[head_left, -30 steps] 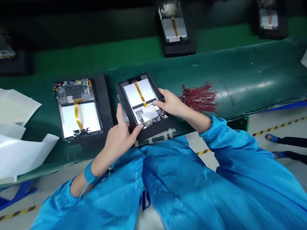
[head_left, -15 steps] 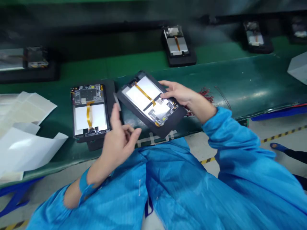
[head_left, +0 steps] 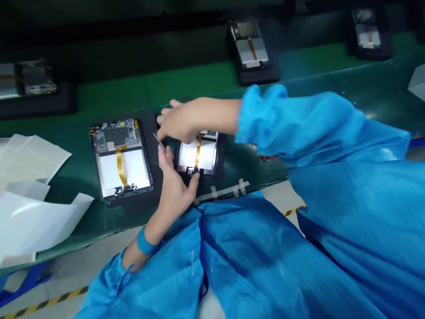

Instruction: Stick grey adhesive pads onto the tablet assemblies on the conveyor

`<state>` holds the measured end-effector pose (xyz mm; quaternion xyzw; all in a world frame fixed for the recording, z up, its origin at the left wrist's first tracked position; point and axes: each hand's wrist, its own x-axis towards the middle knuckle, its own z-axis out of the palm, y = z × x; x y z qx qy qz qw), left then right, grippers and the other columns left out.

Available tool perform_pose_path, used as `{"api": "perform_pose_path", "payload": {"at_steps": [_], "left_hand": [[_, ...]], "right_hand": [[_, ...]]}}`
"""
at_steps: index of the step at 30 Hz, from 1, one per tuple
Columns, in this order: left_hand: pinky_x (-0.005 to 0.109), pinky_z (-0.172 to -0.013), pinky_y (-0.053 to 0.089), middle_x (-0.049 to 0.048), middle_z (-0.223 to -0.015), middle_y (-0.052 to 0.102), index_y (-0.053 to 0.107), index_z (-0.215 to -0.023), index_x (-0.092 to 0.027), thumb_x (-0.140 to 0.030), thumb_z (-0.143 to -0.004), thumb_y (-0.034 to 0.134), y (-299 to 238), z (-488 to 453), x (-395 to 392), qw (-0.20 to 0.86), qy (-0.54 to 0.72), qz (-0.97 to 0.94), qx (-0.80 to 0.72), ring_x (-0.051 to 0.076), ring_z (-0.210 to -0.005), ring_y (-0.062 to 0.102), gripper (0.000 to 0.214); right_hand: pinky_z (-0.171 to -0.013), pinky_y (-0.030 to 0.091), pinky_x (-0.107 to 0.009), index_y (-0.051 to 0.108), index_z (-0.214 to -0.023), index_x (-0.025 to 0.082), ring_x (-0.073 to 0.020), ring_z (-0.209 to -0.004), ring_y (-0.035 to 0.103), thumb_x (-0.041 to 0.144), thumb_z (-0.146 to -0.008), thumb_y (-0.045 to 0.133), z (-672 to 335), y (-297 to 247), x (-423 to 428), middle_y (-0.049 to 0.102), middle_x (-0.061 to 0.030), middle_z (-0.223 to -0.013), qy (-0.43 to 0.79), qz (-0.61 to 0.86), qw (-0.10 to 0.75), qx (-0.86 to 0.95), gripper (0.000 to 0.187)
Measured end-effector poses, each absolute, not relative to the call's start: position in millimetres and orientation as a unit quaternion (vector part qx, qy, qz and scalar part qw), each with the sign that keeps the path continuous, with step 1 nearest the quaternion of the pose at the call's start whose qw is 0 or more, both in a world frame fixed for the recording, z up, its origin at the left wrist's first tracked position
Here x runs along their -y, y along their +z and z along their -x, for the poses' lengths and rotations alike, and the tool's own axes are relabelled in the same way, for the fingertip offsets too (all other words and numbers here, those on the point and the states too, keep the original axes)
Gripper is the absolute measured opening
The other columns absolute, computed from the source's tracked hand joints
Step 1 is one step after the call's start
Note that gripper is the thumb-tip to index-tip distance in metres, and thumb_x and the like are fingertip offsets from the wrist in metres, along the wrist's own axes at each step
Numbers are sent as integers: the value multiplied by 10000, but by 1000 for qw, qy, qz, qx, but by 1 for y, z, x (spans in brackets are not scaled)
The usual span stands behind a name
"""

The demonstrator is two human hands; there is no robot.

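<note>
An open tablet (head_left: 199,155) with a white panel and an orange ribbon cable lies in its black holder on the green bench, straight in front of me. My right hand (head_left: 181,119) reaches across it and closes its fingers on the holder's far left corner. My left hand (head_left: 174,186) is at the near left corner, thumb on the near edge, with a thin grey tool (head_left: 157,139) sticking up from its fingers. My blue right sleeve hides the holder's right side.
A second open tablet (head_left: 119,157) in a black holder lies just to the left. White sheets (head_left: 33,212) are piled at the bench's left end. More holders with tablets (head_left: 250,48) sit on the far green belt. Red wires (head_left: 265,156) peek from under my sleeve.
The tablet was tilted up in my right hand, has been turned end for end and now lies flat on the bench. My right arm has swung across to its far left corner.
</note>
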<state>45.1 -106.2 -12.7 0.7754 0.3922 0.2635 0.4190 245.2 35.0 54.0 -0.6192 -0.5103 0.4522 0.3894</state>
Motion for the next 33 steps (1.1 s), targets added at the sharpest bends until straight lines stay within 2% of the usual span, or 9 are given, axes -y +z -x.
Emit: {"api": "perform_pose_path", "payload": {"at_steps": [2, 4, 6, 8, 11, 13, 20, 27, 33], "left_hand": [[721, -1300, 356, 259, -1838, 115, -130, -1754, -320, -519, -970, 764, -12, -42, 112, 434, 267, -763, -398, 452, -1670, 307, 1205], [683, -1222, 469, 248, -1822, 193, -121, -1749, -360, -516, -986, 748, -9, -39, 118, 454, 270, -750, -397, 428, -1572, 469, 1167], [599, -1117, 566, 225, -1794, 275, -52, -1750, -392, -502, -987, 754, -6, -35, 125, 482, 267, -737, -391, 381, -1444, 591, 1115], [537, -1099, 576, 176, -1736, 390, 184, -1730, -390, -478, -975, 776, -1, -31, 127, 516, 275, -715, -385, 348, -1409, 606, 963], [481, -1127, 556, 111, -1573, 576, 573, -1517, -342, -438, -982, 761, 6, -24, 124, 612, 297, -641, -356, 316, -1400, 599, 576], [451, -1095, 569, 91, -1506, 626, 667, -1407, -329, -423, -985, 748, 11, -20, 121, 661, 308, -595, -338, 291, -1333, 627, 440], [491, -1102, 552, 90, -1492, 620, 695, -1279, -292, -426, -996, 753, 29, -32, 125, 612, 259, -677, -317, 306, -1345, 604, 318], [537, -1132, 550, 109, -1594, 561, 400, -1646, -329, -526, -1000, 715, 23, -38, 128, 514, 258, -749, -331, 337, -1410, 578, 745], [594, -1153, 500, 129, -1470, 639, 654, -1422, -263, -304, -972, 695, 3, -27, 134, 335, 281, -856, -276, 381, -1374, 596, 454]], "right_hand": [[-1161, 512, -458, 675, -861, 174, -277, -1236, 690, -147, -715, 726, -277, 63, 12, 717, 5, -968, 283, 601, 195, 722, 357], [-1037, 545, -452, 668, -891, 189, -300, -1112, 707, -73, -795, 655, -307, 67, 58, 735, -69, -1062, 200, 610, 138, 754, 280], [-944, 531, -406, 670, -908, 210, -255, -981, 698, 22, -892, 566, -322, 61, 98, 740, -56, -970, 228, 632, 182, 718, 215], [-889, 522, -371, 684, -987, 215, -221, -931, 683, 90, -943, 516, -316, 51, 128, 751, -53, -1006, 274, 625, 264, 681, 215], [-860, 530, -343, 671, -1193, 224, -189, -933, 666, 178, -980, 542, -285, 39, 152, 733, -64, -1167, 341, 575, 381, 639, 254], [-846, 534, -332, 649, -1248, 242, -181, -926, 649, 267, -995, 610, -266, 37, 158, 723, -55, -1179, 377, 555, 421, 610, 257], [-650, 446, -282, 696, -909, 229, -120, -683, 527, 328, -992, 720, -258, 53, 172, 687, 17, -861, 407, 601, 434, 534, 131], [-630, 426, -276, 707, -872, 225, -129, -685, 557, 283, -990, 710, -277, 54, 207, 650, 8, -795, 273, 710, 453, 465, 132], [-621, 425, -298, 710, -824, 215, -130, -618, 550, 276, -920, 711, -264, 13, 218, 676, 17, -715, 373, 713, 414, 425, 114]]}}
